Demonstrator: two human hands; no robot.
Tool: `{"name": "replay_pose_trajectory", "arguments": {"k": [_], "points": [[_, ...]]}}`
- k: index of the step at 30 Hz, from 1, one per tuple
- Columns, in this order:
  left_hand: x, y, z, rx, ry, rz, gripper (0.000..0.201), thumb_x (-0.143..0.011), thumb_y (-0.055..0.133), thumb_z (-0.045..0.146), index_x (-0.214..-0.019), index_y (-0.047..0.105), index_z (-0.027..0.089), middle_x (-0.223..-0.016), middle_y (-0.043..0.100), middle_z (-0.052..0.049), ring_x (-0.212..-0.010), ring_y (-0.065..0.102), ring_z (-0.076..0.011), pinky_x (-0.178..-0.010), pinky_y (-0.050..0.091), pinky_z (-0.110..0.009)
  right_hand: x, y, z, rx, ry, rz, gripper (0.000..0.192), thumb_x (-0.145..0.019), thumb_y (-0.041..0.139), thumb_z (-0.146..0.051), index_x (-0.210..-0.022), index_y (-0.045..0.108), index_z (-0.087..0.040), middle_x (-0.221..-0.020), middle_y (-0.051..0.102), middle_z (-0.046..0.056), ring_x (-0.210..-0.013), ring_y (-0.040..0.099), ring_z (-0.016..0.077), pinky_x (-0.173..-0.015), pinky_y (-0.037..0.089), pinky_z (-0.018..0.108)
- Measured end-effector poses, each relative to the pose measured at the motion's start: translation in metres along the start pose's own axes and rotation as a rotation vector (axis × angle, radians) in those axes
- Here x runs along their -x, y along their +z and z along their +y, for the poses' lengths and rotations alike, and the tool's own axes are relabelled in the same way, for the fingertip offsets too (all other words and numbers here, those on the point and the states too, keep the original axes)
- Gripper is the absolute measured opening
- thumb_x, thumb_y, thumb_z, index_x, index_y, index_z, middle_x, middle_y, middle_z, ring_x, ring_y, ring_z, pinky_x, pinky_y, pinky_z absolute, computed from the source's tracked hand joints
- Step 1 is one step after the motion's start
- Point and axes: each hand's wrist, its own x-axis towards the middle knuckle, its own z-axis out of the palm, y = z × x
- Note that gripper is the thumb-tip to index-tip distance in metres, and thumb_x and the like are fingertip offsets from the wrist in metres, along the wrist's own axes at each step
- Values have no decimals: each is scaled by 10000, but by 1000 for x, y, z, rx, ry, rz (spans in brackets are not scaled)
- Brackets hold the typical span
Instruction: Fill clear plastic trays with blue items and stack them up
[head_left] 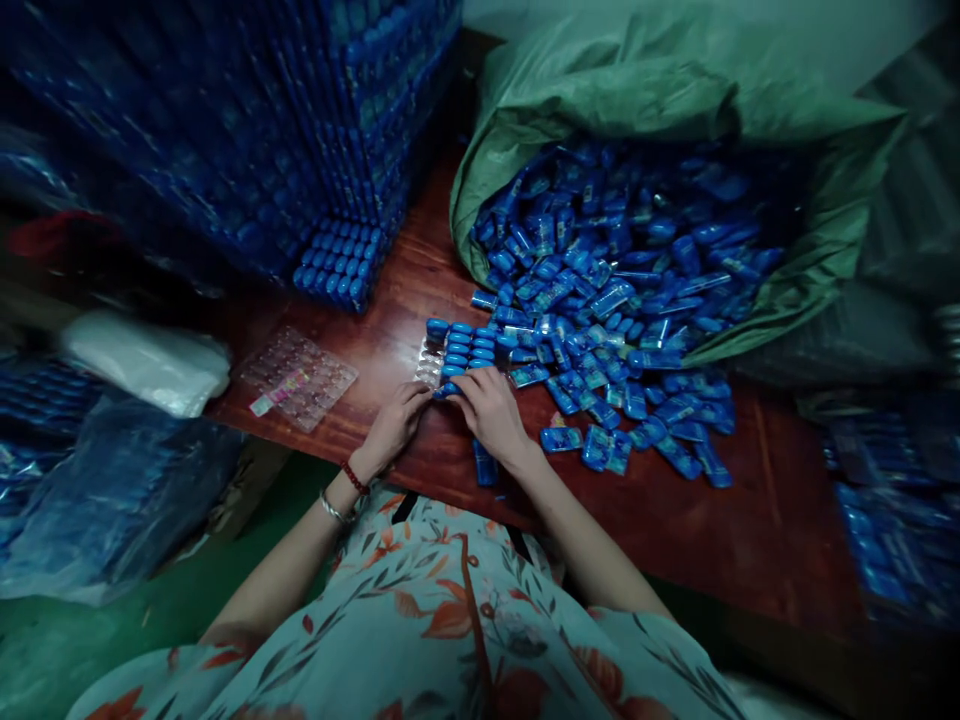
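Pinching one blue piece (pixel 445 390), left hand (pixel 394 425), right hand (pixel 491 415), clear tray (pixel 429 366) ahead, loose blue heap (pixel 622 330) right.

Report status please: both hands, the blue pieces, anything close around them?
Left hand and right hand together at clear tray, pressing in a blue piece. Tray partly filled. Loose blue pieces beside right hand; spare tray left.

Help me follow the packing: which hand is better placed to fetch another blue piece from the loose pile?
Probably the right hand: the loose blue pieces lie just beside it, on its side. The left hand sits at the clear tray, farther from that pile.
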Motion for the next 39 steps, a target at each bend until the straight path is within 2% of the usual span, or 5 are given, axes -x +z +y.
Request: {"name": "replay_pose_trajectory", "arguments": {"k": [7,15,30,34,39], "points": [[0,-3,4,4,-2,-14,284,-907,381,82,-1087,591,145,-1082,592,-117,-1046,547,-206,-908,510,-407,-2,5,-9,303,-86,-98,235,-929,416,-158,-1049,619,-159,-964,624,90,-911,467,229,-823,343,360],[1,-1,1,48,-38,-8,320,-861,375,26,-1054,601,143,-1113,583,-125,-1093,532,-209,-943,492,-410,-31,7,-28,304,-141,-255,194,-880,439,-93,-904,628,-131,-857,606,96,-896,474,240,-800,349,358],[2,-3,0,25,0,117,239,-911,430,146,-1076,599,184,-1039,616,-95,-1009,577,-198,-873,520,-387,-1,18,-4,85,37,59,204,-895,527,-306,-1050,652,-263,-966,607,47,-1004,491,218,-1057,249,493],[-21,-15,22,-1,-3,272,294,-927,435,215,-1201,542,201,-1180,587,-109,-1128,541,-200,-962,471,-396,10,9,11,-187,307,425,315,-940,409,-353,-1150,617,-243,-1081,551,77,-1034,503,200,-947,390,401],[-92,-5,61,-309,-9,10,542,-933,414,399,-1423,317,187,-1488,332,-116,-1400,218,-297,-1128,180,-561,25,-5,43,-487,697,686,374,-928,369,-408,-1074,626,-179,-1039,599,80,-891,571,171,-834,451,337]]}}
